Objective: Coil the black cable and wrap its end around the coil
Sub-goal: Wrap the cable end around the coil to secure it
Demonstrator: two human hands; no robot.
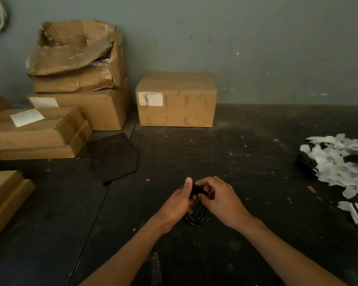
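Observation:
The black cable (196,211) is bunched into a small coil held between both hands above the dark table (246,162). My left hand (177,205) grips the coil from the left, thumb pointing up. My right hand (221,199) pinches the top of the bundle, where a dark strand crosses between the fingers. The coil's lower loops hang below the hands and show thin pale glints. Much of the cable is hidden by the fingers.
A sealed cardboard box (176,100) stands at the back centre. Stacked and torn boxes (77,79) fill the left side. A dark flat cloth piece (114,157) lies left of centre. A heap of white paper scraps (339,170) lies at the right edge.

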